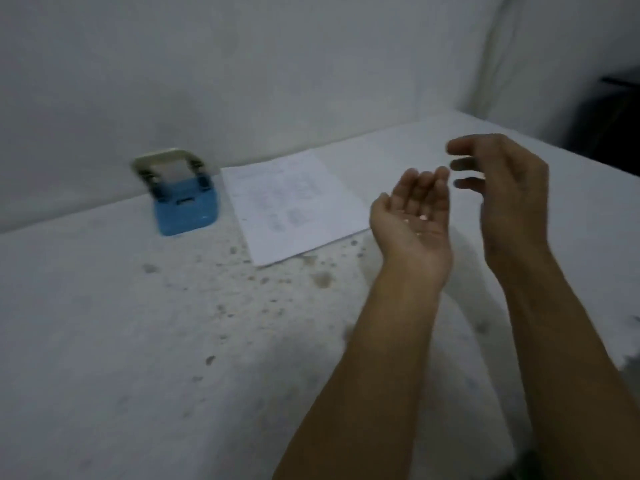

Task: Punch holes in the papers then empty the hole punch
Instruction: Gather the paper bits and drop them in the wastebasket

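Two bare hands hover above the stained white table near its right edge; the left hand (415, 216) lies palm up, cupped, with a few tiny white paper dots (421, 218) on it; the right hand (509, 199) is spread, fingers loosely curled, empty; the blue hole punch with a pale metal lever (183, 199) stands at the back edge, just beside the printed white paper sheet (294, 206).

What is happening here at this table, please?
A person holds the left hand open, palm up, with a few small white paper bits lying in it. The right hand hovers open beside it, holding nothing. The blue hole punch stands untouched on the table near the wall, and the paper lies flat just beside it.
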